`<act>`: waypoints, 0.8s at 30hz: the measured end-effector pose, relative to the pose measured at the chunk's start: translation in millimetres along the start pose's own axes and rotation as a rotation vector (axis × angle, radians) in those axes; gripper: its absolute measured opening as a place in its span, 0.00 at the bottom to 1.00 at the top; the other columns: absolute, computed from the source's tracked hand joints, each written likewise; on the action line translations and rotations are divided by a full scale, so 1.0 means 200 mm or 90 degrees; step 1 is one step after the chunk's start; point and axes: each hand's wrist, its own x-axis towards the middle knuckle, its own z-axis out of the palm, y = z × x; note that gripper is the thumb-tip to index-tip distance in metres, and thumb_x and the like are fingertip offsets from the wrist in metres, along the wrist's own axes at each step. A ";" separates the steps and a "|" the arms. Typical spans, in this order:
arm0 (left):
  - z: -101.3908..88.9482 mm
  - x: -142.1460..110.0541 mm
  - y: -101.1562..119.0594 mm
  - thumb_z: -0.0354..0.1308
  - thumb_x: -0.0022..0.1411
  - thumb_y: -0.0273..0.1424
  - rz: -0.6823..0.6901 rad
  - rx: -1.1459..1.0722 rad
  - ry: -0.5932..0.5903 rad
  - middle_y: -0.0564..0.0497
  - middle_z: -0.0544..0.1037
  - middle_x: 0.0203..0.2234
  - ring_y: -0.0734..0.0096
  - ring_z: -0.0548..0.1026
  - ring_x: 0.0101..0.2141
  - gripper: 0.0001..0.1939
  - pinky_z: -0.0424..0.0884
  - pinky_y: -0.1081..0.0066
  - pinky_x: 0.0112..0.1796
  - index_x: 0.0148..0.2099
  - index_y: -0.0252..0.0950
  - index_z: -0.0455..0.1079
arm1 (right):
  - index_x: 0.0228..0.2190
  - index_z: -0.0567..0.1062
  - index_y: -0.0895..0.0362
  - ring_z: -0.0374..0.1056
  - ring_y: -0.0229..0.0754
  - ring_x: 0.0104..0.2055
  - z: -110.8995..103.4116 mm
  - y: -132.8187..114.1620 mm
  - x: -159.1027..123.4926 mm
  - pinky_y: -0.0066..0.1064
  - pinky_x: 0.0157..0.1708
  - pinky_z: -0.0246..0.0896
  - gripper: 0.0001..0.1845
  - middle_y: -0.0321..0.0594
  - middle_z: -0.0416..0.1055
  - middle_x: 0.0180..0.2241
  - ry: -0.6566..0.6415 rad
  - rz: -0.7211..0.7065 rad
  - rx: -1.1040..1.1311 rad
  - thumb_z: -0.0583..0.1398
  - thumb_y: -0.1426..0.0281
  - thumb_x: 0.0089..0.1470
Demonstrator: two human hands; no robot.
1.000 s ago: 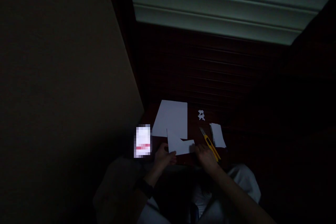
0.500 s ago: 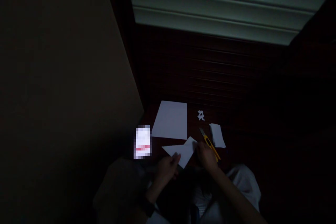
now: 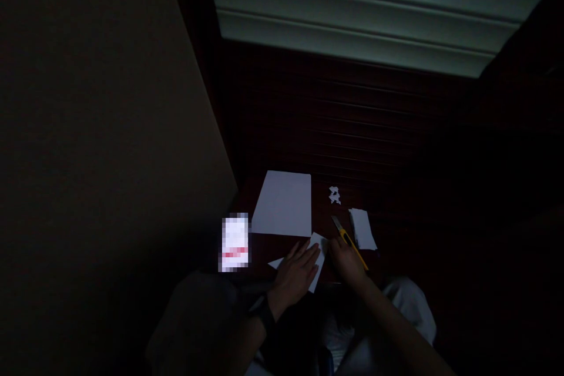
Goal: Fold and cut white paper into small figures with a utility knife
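A folded sheet of white paper [image 3: 322,244] lies on the dark table in front of me, one pointed corner sticking out to the left. My left hand [image 3: 297,273] rests flat on top of it with fingers stretched out, covering much of its middle. At the paper's right edge, my right hand [image 3: 346,261] is closed, its curled fingertips on the edge and partly hidden. Just beyond that hand lies a yellow utility knife [image 3: 349,241], its blade pointing away from me.
A larger white sheet [image 3: 284,202] lies farther back. Small folded paper pieces [image 3: 335,195] sit to its right, and a stack of white paper [image 3: 363,229] lies beyond the knife. At the left is a bright blurred rectangle [image 3: 235,241]. A wall [image 3: 194,129] borders the left side.
My left hand has gone from pinching the paper's near edge to lying flat across it. The paper has turned slightly and lies lower. My right hand stays at its right edge.
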 end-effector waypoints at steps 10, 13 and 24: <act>-0.05 -0.04 -0.04 0.42 0.65 0.33 -0.005 0.020 -0.014 0.50 0.61 0.58 0.64 0.48 0.60 0.22 0.48 0.53 0.58 0.61 0.40 0.53 | 0.36 0.64 0.57 0.69 0.42 0.33 -0.04 -0.06 0.09 0.27 0.27 0.59 0.06 0.44 0.67 0.37 -0.032 0.000 -0.041 0.50 0.77 0.57; -0.05 -0.04 -0.04 0.41 0.65 0.33 -0.005 0.015 -0.016 0.51 0.61 0.58 0.64 0.48 0.61 0.22 0.48 0.54 0.58 0.61 0.40 0.53 | 0.37 0.64 0.57 0.70 0.43 0.32 -0.04 -0.07 0.10 0.29 0.27 0.60 0.07 0.43 0.67 0.36 -0.052 -0.034 -0.058 0.50 0.78 0.56; -0.05 -0.04 -0.06 0.40 0.66 0.33 0.001 0.013 -0.028 0.54 0.60 0.58 0.65 0.46 0.61 0.22 0.46 0.53 0.58 0.61 0.42 0.53 | 0.38 0.64 0.59 0.70 0.43 0.33 -0.09 -0.03 0.10 0.31 0.29 0.62 0.09 0.44 0.66 0.38 -0.094 -0.140 -0.085 0.49 0.80 0.56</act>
